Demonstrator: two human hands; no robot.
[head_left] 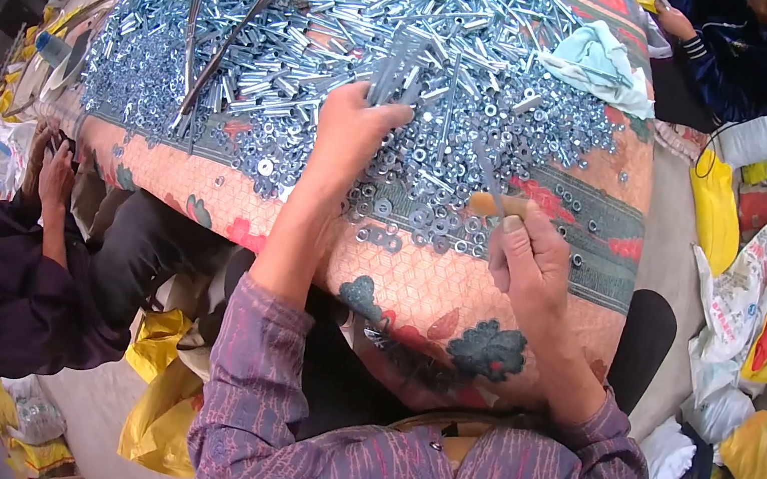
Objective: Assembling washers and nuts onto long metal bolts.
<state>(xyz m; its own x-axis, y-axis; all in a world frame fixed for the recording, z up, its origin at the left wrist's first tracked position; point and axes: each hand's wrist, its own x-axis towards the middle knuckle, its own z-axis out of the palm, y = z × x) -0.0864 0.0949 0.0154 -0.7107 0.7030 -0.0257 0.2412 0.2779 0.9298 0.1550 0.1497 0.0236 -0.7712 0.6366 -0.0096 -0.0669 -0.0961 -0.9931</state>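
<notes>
Purple patterned sleeves [255, 370] lie nearest, with a yellow bag [160, 425] on the floor to their left. Beyond them is the near edge of the surface [395, 292], draped in flowered cloth. Over it, the right hand [535, 255] is closed, thumb against forefinger, pinching a thin grey strip [489, 168] that points up and away; something tan [496, 205] sits at that forefinger, and whether it is a wrap or a separate piece I cannot tell. Washers and nuts [438, 218] are scattered just beside and under this hand. Further in, the left hand [352, 123] is closed around a bundle [400, 65] of metal pieces, blurred, with their ends fanning upward. Past it spreads the heap of bolts [342, 4], where dark bent rods [247, 39] lie to the left and a pale blue cloth [601, 63] to the right. At the far right, a co-worker [738, 60] sits by the surface.

The step in hand seems to be adding single pieces to the held bundle. The next move likely calls for keeping the left grip firm while the right hand brings its strip across, lined up with the others.
</notes>
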